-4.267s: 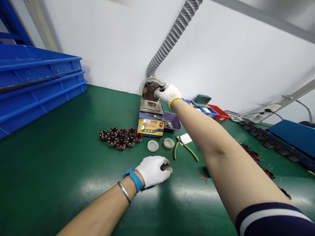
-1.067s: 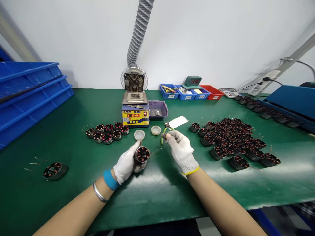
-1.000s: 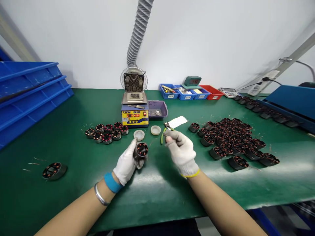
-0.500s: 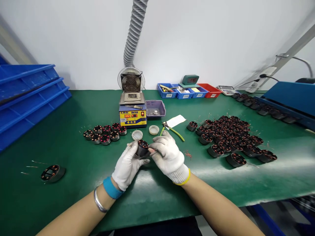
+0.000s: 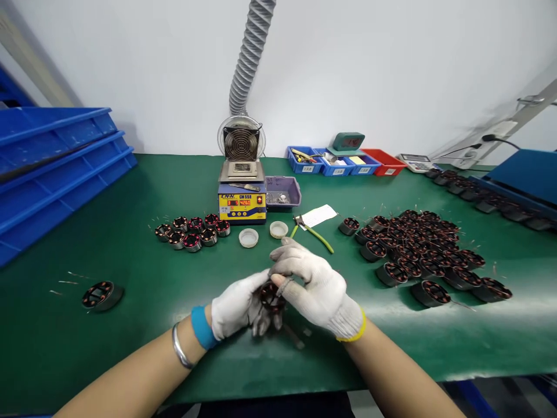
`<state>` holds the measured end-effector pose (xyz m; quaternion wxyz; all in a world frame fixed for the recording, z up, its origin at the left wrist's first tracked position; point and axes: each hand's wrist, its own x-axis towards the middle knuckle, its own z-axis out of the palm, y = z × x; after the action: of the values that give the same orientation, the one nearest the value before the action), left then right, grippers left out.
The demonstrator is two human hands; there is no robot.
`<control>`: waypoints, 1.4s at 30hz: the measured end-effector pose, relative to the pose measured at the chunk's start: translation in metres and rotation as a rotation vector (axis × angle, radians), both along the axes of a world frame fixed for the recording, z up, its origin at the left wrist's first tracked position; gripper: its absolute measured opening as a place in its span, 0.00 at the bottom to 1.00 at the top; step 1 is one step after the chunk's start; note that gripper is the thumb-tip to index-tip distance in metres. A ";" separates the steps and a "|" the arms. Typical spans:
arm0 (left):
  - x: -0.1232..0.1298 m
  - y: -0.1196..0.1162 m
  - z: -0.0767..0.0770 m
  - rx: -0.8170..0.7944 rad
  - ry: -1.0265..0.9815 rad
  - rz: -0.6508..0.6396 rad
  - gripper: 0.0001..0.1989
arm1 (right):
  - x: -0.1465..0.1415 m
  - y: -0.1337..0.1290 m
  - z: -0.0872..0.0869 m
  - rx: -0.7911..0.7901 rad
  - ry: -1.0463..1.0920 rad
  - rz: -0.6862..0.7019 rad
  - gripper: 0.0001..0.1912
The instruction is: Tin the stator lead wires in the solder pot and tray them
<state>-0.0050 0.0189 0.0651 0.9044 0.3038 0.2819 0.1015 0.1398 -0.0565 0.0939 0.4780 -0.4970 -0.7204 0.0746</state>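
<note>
The gloved left hand (image 5: 237, 307) is curled round a wound ring (image 5: 270, 297), grasping it above the near edge of the green surface (image 5: 148, 197), about midway along; the gloved right hand (image 5: 315, 287) has thumb and fingers at the ring's upper right side, though whether they pinch a wire cannot be told. From the left, stacked blue trays (image 5: 56, 168) fill the far left corner, and a lone ring (image 5: 102, 296) sits near the left edge, wire ends beside it. A cluster of rings (image 5: 192, 242) follows, then the yellow-fronted heater (image 5: 242, 206) towards the far edge, with two shallow dishes (image 5: 249, 238) (image 5: 279, 229) in front and green-handled cutters (image 5: 321, 239) to their right. A crowd of dark rings (image 5: 408, 251) spreads towards the right edge. The held ring looks rigid and probably feels dense for its size; its smooth outer wall may slide a little in the gloves, while the copper windings and thin leads seem easily bent or scraped, so it is best held by that outer wall, with fingers off the coils and wire ends
</note>
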 end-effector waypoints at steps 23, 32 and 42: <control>0.000 0.012 -0.006 -0.025 -0.087 -0.084 0.18 | 0.000 -0.008 0.015 0.097 -0.251 -0.006 0.06; -0.005 0.002 0.014 0.421 -0.063 -0.054 0.17 | 0.004 -0.007 0.000 0.010 0.033 -0.123 0.05; -0.014 0.015 0.014 0.378 0.012 -0.140 0.28 | 0.038 -0.006 0.001 -0.168 0.576 -0.210 0.08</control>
<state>-0.0193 0.0336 0.0787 0.8344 0.4877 0.2413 0.0879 0.1778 -0.0627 0.0945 0.6248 -0.5649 -0.4912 0.2219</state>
